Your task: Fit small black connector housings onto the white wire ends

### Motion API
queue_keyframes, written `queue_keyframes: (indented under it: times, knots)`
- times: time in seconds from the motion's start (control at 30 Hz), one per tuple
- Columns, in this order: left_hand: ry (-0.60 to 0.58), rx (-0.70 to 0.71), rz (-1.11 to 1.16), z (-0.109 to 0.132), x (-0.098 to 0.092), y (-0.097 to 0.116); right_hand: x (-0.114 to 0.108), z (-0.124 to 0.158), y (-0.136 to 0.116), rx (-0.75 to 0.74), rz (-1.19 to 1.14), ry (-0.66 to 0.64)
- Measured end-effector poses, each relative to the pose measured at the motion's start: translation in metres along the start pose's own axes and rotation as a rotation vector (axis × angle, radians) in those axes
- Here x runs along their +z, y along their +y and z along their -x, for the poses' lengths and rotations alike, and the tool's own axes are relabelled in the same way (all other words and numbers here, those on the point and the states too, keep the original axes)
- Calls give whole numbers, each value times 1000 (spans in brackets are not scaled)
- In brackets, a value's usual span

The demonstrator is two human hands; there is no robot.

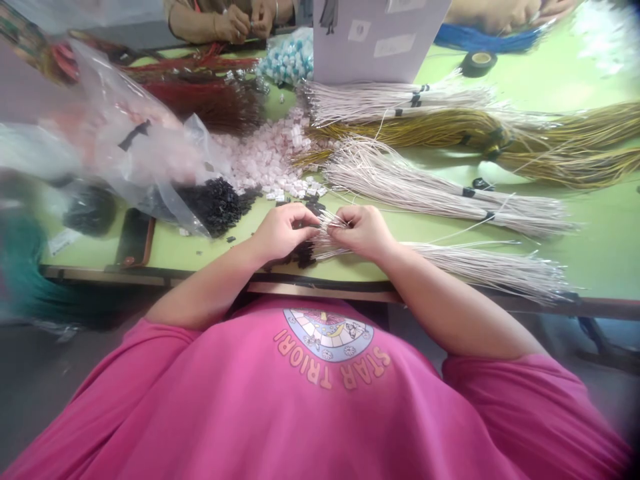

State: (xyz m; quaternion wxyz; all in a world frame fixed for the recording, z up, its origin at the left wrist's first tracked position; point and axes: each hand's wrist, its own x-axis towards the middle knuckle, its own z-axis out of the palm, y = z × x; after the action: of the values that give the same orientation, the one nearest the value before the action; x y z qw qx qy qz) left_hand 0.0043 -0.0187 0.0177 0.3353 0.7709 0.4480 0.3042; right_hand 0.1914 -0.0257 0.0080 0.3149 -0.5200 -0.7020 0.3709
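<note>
- At the near edge of the tabletop [600, 247], close against the body: holds a fan of white wires [327, 228] between both hands; held low and central, probably so that the fine ends sit in plain view
- With the left hand [285, 230]: pinches at the tips of the fan, grip closed to fingertip contact; cannot tell whether a small part also sits between the fingertips
- With the right hand [363, 230]: curls over the fan just behind the tips, grip closed round the strands; seemingly steadies them and spreads them so that single ends stand apart
- Behind the right hand: trails the rest of that bundle [490, 268] flat along the tabletop to the right; laid out straight, likely to avoid tangling
- Under and just before the hands: a few black pieces [303, 253] lying loose, close enough to pick up without reaching
- Just beyond the hands: a heap of black housings [217, 200] spilling from a plastic bag [140, 140], and a spread of pale connectors [270, 160]; both within short reach, apparently as stock
- Further right: more white bundles [440, 193] and yellow bundles [550, 140], tied with black bands and sorted by colour
- At the far edge: red wires [200, 93], a tape roll [479, 62], and a co-worker's hands [245, 23] closed on something small
</note>
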Motion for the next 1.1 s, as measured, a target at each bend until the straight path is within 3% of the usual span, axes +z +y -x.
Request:
queue_keyframes:
  times: [0.2,0.33,0.47,0.6,0.73,0.9,1.1]
  knots:
    - [-5,52,-3,-2,8,-4,4,1,3,-22,-14,-13]
    - [-13,122,-127,-1,0,0,0,-1,3,-49,-45,-26]
    - [-90,123,-374,10,-30,0,-7,-2,3,-50,-134,-32]
    - [-33,-100,-622,39,-76,-20,-10,1,3,41,-262,-119]
    - [-156,-317,-837,74,-104,-45,-10,3,1,103,-339,-120]
    - [-179,-250,-834,96,-94,-60,-6,1,0,143,-333,-85]
    - [-106,-131,-754,87,-80,-70,-4,-1,1,158,-306,-84]
